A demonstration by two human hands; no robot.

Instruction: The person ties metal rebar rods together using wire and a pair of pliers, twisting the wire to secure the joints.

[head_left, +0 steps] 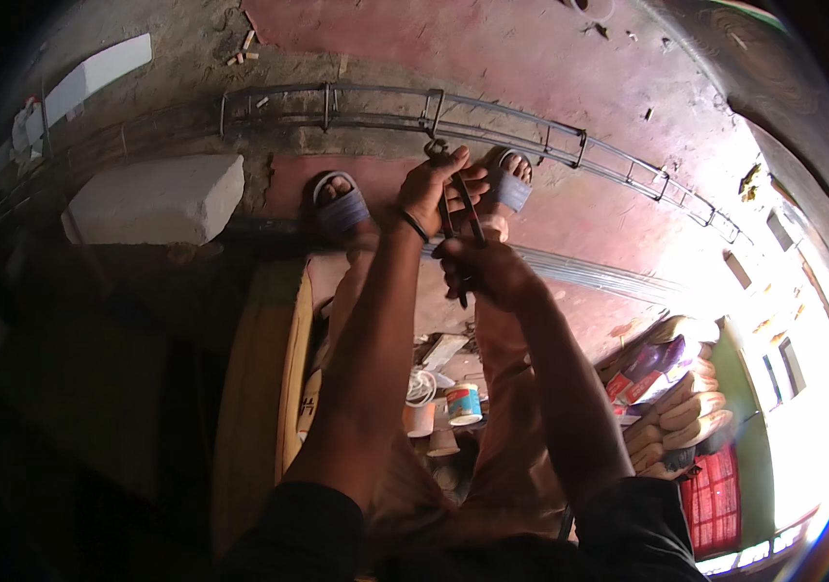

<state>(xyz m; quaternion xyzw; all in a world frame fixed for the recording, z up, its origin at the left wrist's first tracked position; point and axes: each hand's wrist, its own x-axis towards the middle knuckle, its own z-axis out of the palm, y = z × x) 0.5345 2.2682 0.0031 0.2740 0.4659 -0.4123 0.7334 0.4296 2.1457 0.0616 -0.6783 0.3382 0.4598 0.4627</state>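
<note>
across the floor (560, 73) lies a rebar cage (326, 107); pincers (471, 213) point at its near side, left hand (427, 191) wrapped near their head, right hand (494, 274) gripping lower handles. likely best: head square to the bar, even squeeze.

Near the dull metal-rod frame (437, 113), my pincers (445, 210) look like dark metal and the white block (157, 199) matt, rough-ended.

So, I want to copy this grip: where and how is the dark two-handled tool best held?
The dark two-handled tool is probably best gripped low on its long handles, coming from the wearer's side: they reach back toward the body, while its head points toward the metal frame. The right hand grips there.
</note>
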